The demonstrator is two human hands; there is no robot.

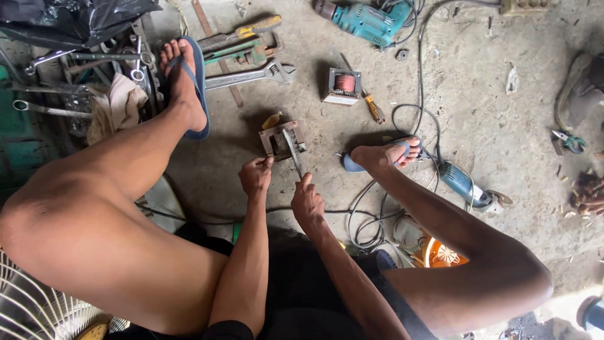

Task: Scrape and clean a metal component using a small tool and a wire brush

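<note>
I sat low on the concrete floor [503,145] with my knees spread, and the square metal frame [281,140] lay just above the middle of the frame, between my two feet. My left hand [255,177] was pinched closed on the frame's lower left corner, thumb and fingers gripping its edge. My right hand [307,203] was clenched around the handle of a flat metal tool [292,151], forefinger stretched along it, and the blade ran up and leftward so that its tip lay on the frame's inner part.

Just right of the frame, in the upper middle, stood a small transformer [343,85] with a copper-coloured winding, and a yellow-handled screwdriver [374,107] lay beside it. A large adjustable wrench [251,77] lay at upper centre-left, near my left foot in its blue sandal [192,82]. A teal power drill [367,20] lay at the top edge. To the right of centre, a blue angle grinder [465,186] rested beyond my right foot, its cable looping across the floor.
</note>
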